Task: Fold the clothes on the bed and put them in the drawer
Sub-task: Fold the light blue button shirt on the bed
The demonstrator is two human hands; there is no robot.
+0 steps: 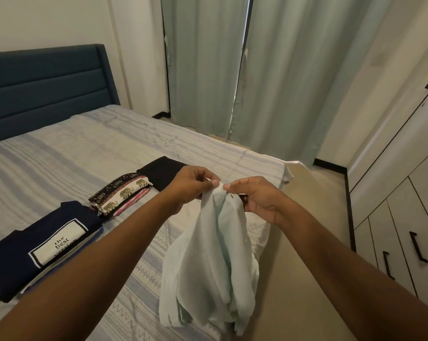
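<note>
A pale mint garment (213, 262) hangs crumpled over the bed's near corner, held up by its top edge. My left hand (193, 183) and my right hand (254, 196) pinch that edge close together, fingertips almost touching. On the striped bed (85, 153) lie three folded items in a row: a navy shirt (33, 252) with a white printed label, an elephant-print cloth (120, 193) on pink fabric, and a black piece (162, 172) partly behind my left hand.
A wardrobe with drawers and black handles (405, 242) lines the right wall, across a narrow strip of floor (314, 207). Green curtains (257, 70) hang behind the bed, and a blue headboard (43, 87) stands at the left.
</note>
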